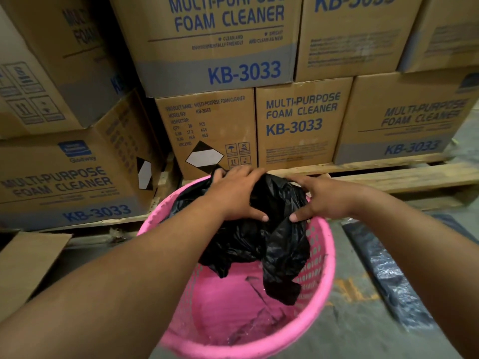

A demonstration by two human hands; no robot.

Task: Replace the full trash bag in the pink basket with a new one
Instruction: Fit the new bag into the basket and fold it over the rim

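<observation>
A round pink basket (pixel 321 270) with perforated walls stands on the floor below me. A crumpled black trash bag (pixel 259 239) hangs over its far rim and droops into the basket. My left hand (pixel 236 195) grips the bag at the far rim, fingers curled over the plastic. To its right, my right hand (pixel 316 200) pinches the same bag near the right side of the rim. The basket's pink bottom shows below the bag, with a few dark scraps on it.
Stacked cardboard boxes (pixel 298 125) marked foam cleaner stand on a wooden pallet (pixel 388 177) just behind the basket. A loose cardboard piece (pixel 28 263) lies at the left. A dark plastic bundle (pixel 388 275) lies on the concrete floor at the right.
</observation>
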